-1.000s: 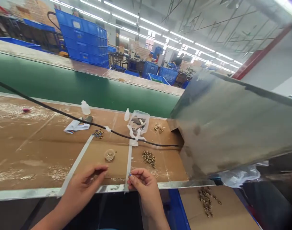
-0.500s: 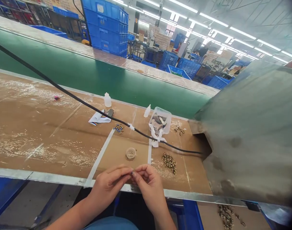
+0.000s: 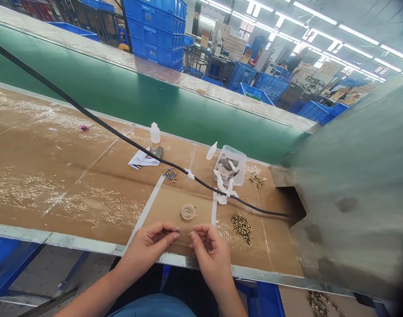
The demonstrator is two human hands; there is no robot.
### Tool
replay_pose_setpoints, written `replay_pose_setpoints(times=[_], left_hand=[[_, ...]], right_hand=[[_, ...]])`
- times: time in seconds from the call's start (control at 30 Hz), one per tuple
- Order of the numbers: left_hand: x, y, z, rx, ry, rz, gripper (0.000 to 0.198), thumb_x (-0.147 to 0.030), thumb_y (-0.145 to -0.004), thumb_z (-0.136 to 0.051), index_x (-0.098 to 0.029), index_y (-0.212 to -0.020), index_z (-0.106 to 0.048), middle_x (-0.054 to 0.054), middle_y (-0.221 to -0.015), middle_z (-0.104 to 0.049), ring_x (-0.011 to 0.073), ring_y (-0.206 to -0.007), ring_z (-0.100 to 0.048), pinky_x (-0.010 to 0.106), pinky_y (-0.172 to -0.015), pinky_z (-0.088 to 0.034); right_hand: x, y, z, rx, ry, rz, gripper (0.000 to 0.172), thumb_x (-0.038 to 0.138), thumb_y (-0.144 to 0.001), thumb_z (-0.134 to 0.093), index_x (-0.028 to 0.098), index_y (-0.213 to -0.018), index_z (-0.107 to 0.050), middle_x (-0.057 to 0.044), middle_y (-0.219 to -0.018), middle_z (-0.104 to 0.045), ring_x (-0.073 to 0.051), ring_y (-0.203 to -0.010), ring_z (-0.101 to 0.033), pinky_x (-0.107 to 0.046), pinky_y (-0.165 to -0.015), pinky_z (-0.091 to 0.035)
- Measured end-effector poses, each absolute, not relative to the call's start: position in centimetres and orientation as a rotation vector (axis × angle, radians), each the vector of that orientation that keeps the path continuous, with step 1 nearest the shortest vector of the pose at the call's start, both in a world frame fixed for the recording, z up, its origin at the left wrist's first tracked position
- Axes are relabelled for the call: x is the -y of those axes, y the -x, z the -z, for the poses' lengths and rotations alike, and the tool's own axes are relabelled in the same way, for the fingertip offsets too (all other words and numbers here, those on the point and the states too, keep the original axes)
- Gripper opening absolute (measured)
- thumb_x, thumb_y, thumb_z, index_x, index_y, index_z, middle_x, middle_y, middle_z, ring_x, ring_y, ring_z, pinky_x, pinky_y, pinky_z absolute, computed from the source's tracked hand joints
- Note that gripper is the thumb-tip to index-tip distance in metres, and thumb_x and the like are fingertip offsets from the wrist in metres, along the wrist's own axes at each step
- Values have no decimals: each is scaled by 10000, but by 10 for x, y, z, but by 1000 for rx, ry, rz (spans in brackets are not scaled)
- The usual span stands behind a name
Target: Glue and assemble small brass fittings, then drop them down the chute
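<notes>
Hands have parted since the moment before — the left hand [image 3: 149, 243] pinches a tiny dark part [image 3: 177, 230] at its fingertips, while the right hand [image 3: 212, 257] stands loosely open and empty, just beside it — both above the worktop's near edge [image 3: 72, 240], below a small clear dish [image 3: 188, 212].

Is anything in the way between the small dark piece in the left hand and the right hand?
Nothing visible. Only a small gap separates the small dark piece held in the left hand from the right hand. The small round dish sits farther out, not between them.
</notes>
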State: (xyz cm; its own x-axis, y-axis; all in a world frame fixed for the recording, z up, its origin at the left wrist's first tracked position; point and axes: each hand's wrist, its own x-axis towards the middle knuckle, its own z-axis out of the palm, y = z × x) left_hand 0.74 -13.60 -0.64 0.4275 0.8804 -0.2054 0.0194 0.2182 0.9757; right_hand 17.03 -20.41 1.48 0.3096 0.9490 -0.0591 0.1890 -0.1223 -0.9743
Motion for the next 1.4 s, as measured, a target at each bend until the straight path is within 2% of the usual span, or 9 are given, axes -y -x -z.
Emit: replay_pose_setpoints(times=[0.13,0.23,0.43,0.67,0.87,1.0,1.4], left_hand=[[128,-8,4,-1000,-1196,-767,192,-323,-725,-723,-181,-852,-702,27,-796,-697,150,-742,-627,195,-677,-517],[120,-9,2,-1023,-1185,-763,214,-340,-702,-736,-184,-848,-720,32,-804,-708,154,-746,-626,197,-688,-516],[118,-9,4,-1052,-1194,-785,224,-342,-702,-726,-183,-861,-729,32,-793,-706,161,-733,-624,212,-691,-514],[121,-10,7,-1013,-1227,-798,214,-342,-780,-669,-172,-909,-655,28,-791,-675,163,-750,-625,234,-724,-507],[124,-9,2,-1012,-1214,-772,233,-361,-794,-661,-166,-916,-627,34,-778,-672,172,-760,-633,245,-726,-513],[124,-10,2,-1011,-1220,-780,263,-385,-786,-667,-160,-915,-623,48,-800,-677,180,-763,-636,262,-733,-519],[126,-11,5,-990,-1282,-804,202,-338,-807,-648,-168,-915,-646,49,-849,-681,179,-792,-632,255,-739,-514]], right_hand=[[198,-187,-9,1165,1719,-585,150,306,-865,-586,183,-930,-639,-38,-828,-639,-161,-719,-582,-272,-666,-472],[190,-194,-9,1270,1748,-443,159,283,-852,-605,196,-976,-655,-39,-878,-631,-163,-731,-560,-289,-694,-460],[177,-190,-12,1334,1693,-460,115,268,-872,-604,251,-926,-704,-22,-865,-641,-171,-787,-580,-283,-712,-454],[171,-184,-13,1415,1692,-421,100,221,-871,-605,239,-883,-703,-20,-849,-652,-185,-834,-591,-296,-741,-445],[173,-189,-17,1401,1760,-306,159,298,-851,-640,223,-985,-680,-53,-943,-644,-213,-883,-580,-327,-771,-443],[174,-192,-18,1432,1780,-329,86,282,-857,-632,242,-880,-704,-30,-876,-647,-201,-853,-578,-320,-767,-430],[172,-185,-19,1460,1674,-395,137,208,-888,-542,190,-807,-651,-38,-824,-619,-186,-825,-562,-303,-739,-409]])
